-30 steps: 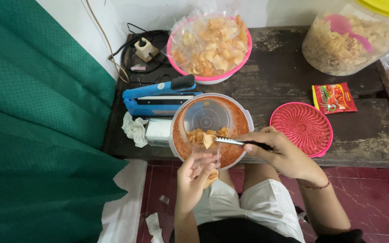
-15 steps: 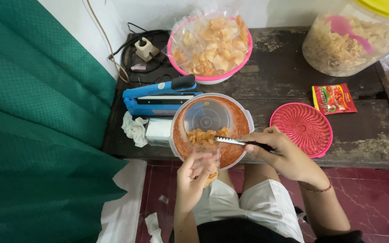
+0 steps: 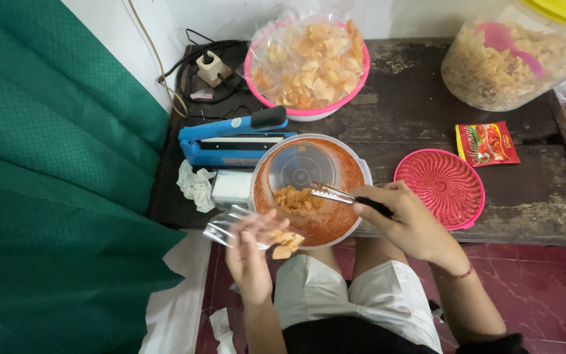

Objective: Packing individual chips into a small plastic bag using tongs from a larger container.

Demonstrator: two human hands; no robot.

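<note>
I see a small clear plastic bag lying tilted, nearly on its side, just off the table's near edge, with a few orange-dusted chips at its right end. Metal tongs with dark grips reach leftward over a round clear container coated inside with red seasoning, their tips beside the small heap of seasoned chips in it.

Packets in front of you, one in hand.
Your left hand holds a clear bag of chips, tipped sideways. A flat red sachet with yellow edging lies beyond the pink lid, near the big jar.
</note>
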